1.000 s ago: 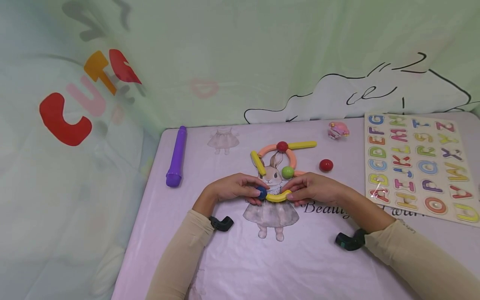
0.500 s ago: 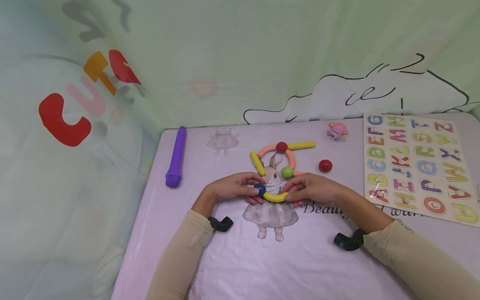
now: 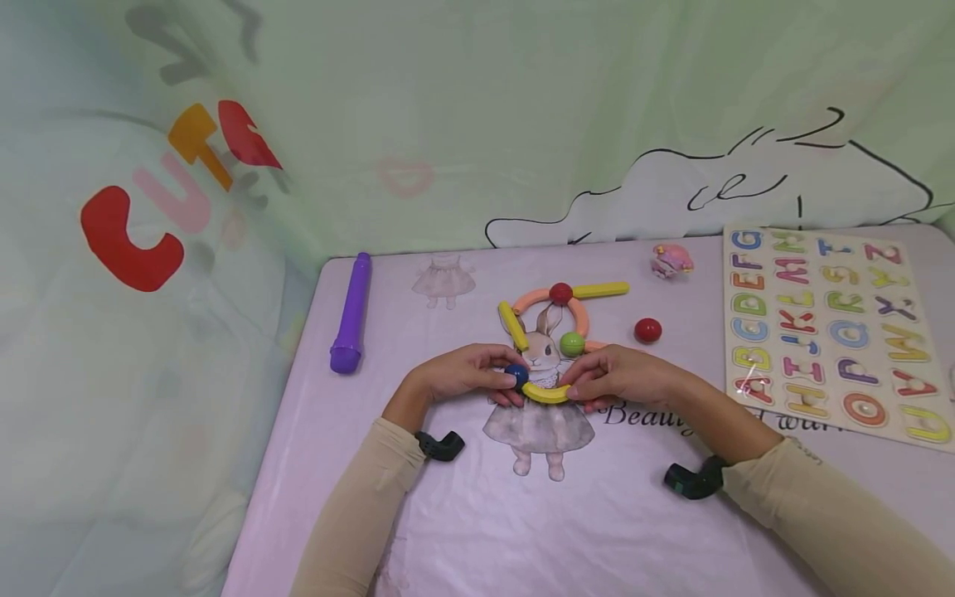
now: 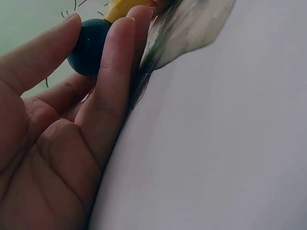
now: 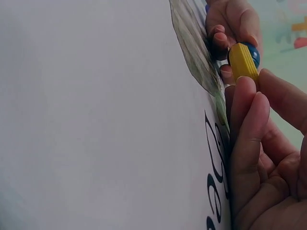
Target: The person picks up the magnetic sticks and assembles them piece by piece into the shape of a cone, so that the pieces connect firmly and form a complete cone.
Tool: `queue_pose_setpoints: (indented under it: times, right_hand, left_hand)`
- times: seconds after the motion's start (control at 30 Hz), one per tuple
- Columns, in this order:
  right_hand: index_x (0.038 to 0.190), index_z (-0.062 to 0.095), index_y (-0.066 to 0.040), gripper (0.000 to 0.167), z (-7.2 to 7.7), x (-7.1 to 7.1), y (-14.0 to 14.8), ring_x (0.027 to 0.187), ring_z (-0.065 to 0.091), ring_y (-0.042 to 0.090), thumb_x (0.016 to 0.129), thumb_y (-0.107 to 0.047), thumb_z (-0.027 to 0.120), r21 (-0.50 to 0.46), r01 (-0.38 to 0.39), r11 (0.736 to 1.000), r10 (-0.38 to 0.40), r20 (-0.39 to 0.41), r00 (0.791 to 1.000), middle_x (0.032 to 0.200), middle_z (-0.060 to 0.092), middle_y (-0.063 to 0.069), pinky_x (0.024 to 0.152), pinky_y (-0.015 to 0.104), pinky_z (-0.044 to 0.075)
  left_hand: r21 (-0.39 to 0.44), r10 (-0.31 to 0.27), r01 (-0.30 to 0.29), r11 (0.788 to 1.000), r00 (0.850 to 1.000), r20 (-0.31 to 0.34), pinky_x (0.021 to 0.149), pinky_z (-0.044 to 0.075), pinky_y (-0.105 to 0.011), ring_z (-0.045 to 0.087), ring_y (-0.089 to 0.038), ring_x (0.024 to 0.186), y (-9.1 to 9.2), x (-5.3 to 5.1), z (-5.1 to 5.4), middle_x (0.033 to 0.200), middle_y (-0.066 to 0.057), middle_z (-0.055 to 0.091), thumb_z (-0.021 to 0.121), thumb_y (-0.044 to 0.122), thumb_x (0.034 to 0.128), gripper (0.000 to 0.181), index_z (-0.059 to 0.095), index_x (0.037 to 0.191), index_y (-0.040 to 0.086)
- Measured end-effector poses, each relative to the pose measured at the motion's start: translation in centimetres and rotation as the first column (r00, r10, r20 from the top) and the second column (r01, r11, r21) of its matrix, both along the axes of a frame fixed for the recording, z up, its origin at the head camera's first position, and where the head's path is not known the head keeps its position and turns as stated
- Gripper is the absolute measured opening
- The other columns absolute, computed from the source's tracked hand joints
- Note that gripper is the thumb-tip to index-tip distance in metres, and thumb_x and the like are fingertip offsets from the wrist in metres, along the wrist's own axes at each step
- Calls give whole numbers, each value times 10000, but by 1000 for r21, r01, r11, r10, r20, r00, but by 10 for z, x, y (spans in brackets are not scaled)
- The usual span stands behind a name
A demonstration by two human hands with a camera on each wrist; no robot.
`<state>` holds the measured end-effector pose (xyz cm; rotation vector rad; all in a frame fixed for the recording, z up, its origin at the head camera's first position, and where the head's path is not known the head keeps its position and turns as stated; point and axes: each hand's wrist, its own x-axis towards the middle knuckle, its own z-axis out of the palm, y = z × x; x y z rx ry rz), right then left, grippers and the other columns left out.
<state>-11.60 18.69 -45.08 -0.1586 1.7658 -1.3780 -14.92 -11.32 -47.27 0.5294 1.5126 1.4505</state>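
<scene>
Between thumb and fingers, the left hand [image 3: 472, 373] pinches a blue ball [image 3: 516, 376], which the left wrist view shows up close. Touching that ball is one end of a curved yellow stick [image 3: 546, 393]. The right hand [image 3: 625, 375] pinches the stick's other end, as the right wrist view also shows. Just beyond the hands lie joined toy pieces: a green ball [image 3: 572, 344], orange curved sticks [image 3: 579, 317], a red ball [image 3: 561, 293] and a straight yellow stick [image 3: 601, 289]. Another yellow stick [image 3: 512, 325] slants at their left. Fingers hide part of the curved yellow stick.
A loose red ball [image 3: 648, 330] sits right of the joined pieces. Farther back is a small pink toy [image 3: 672, 260]. A purple toy microphone [image 3: 351, 315] lies at the left edge, and an alphabet board [image 3: 836, 332] covers the right side of the table [image 3: 477, 531].
Both hands keep their grip. The blue ball and curved yellow stick have shifted very slightly left and up; the other pieces stay where they were.
</scene>
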Motion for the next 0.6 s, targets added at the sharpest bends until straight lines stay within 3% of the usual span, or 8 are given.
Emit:
queue_pose_setpoints:
  times: [0.27, 0.6]
  right_hand:
    - [1274, 671, 5, 397, 0, 0, -1, 824, 658, 160, 953, -220, 735, -4, -8, 1000, 8, -27, 1000, 1134, 721, 98, 770, 218, 585]
    - [1291, 665, -11, 405, 9, 0, -3, 837, 628, 197, 957, -231, 727, 16, -20, 1000, 21, -84, 996, 1091, 698, 117, 738, 234, 537]
  left_hand:
    - [-27, 8, -10, 1000, 999, -52, 871, 610, -358, 746, -215, 961, -1, 0, 3, 1194, -200, 686, 549, 125, 1059, 429, 490, 1475, 38]
    - [-40, 65, -64, 997, 998, 21, 832, 616, -321, 747, -216, 919, 0, -1, 1, 1178, -140, 615, 573, 109, 1048, 305, 506, 1328, 10]
